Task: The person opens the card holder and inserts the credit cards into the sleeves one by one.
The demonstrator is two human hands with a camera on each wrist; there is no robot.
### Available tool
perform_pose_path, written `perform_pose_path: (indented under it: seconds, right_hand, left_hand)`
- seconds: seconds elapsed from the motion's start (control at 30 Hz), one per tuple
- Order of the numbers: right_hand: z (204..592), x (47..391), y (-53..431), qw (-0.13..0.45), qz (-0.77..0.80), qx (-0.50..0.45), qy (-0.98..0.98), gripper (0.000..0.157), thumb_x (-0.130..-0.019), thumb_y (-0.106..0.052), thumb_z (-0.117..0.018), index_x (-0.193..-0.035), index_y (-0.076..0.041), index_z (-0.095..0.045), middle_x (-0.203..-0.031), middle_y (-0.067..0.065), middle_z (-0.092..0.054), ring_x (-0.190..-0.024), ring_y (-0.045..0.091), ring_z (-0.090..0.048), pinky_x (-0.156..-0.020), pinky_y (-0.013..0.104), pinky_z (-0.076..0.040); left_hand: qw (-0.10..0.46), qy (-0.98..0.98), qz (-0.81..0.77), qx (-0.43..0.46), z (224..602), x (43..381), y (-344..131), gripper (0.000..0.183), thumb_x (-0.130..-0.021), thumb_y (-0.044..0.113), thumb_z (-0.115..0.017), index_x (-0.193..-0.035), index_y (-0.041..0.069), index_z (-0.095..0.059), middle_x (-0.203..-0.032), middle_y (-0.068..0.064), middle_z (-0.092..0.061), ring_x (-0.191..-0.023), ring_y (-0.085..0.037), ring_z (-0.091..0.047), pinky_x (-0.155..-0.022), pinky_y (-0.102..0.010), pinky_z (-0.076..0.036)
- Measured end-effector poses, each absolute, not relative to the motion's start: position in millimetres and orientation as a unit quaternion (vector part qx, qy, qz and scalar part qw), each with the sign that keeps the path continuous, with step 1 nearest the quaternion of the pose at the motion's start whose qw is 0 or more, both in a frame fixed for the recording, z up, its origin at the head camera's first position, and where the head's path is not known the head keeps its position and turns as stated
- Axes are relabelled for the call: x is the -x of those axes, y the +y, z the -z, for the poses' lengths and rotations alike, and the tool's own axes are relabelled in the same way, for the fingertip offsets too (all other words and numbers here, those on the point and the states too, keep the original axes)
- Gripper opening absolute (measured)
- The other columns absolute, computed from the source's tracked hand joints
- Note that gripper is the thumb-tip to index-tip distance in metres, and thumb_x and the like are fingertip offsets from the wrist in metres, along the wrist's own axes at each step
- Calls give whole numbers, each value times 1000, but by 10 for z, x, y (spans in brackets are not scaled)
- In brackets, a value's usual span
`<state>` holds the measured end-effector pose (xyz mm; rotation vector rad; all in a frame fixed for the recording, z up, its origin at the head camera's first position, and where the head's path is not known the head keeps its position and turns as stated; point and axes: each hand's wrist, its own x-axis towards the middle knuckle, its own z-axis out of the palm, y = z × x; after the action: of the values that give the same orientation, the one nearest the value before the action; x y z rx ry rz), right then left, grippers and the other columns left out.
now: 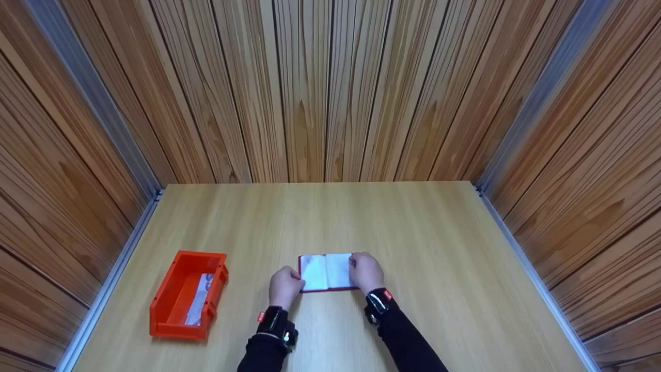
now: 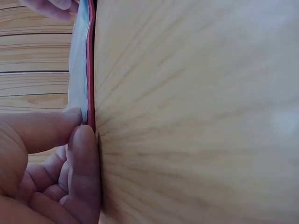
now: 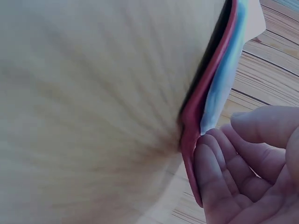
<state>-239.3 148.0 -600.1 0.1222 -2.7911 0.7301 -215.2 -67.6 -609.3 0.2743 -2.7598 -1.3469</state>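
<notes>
A small open book (image 1: 326, 272) with white pages and a red cover lies on the table. At its left edge, my left hand (image 1: 286, 287) pinches it between thumb (image 2: 51, 128) and index finger. My right hand (image 1: 367, 272) is at the opposite edge. In the right wrist view, its loosely bent fingers (image 3: 210, 163) touch the inside of the red cover (image 3: 189, 144), right at the page edges. The right thumb (image 3: 261, 123) stands apart from the pages (image 3: 222, 88).
To the left stands an orange-red bin (image 1: 173, 294) with a whitish, paper-like strip (image 1: 199, 299) inside. Wood-panelled walls (image 1: 310, 93) enclose the light wooden table (image 1: 413, 222) at the back and both sides, with grey metal strips (image 1: 537, 268) along its side edges.
</notes>
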Motion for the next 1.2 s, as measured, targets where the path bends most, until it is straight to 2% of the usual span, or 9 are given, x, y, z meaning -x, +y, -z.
perform_pose_path:
  seconds: [0.17, 0.53, 0.93, 1.2]
  right_hand:
    - [6033, 2400, 1512, 123, -254, -39, -959, 7, -79, -2, -71, -86, -2, -72, -82, 10, -64, -78, 29, -64, -71, 43, -51]
    - [6061, 2408, 1529, 115, -247, -56, -961, 10, -77, -1, -72, -87, -2, -71, -85, 11, -64, -80, 29, -63, -73, 43, -51]
    - [6074, 2388, 1542, 128, -233, -80, -961, 14, -71, 1, -72, -85, -2, -71, -86, 12, -65, -82, 31, -63, -73, 43, -51]
    - [6059, 2381, 1542, 116, -230, -80, -963, 15, -74, 0, -73, -89, -1, -71, -88, 12, -65, -83, 31, -63, -75, 44, -51]
  left_hand:
    - [25, -892, 442, -91, 6100, 2157, -674, 15, -74, 0, -74, -72, 6, -60, -70, -3, -58, -66, -21, -54, -62, -35, -45]
    - [10, -886, 453, -99, 6075, 2143, -668, 16, -77, 0, -74, -75, 6, -59, -71, -4, -57, -66, -21, -54, -59, -33, -45]
    - [26, -893, 439, -93, 6092, 2118, -669, 16, -76, 3, -74, -75, 7, -59, -73, -2, -59, -69, -22, -55, -62, -35, -45]
    - [22, -889, 446, -98, 6104, 2131, -661, 16, -76, 2, -75, -76, 7, -60, -72, -2, -58, -68, -21, -55, -61, -34, -45]
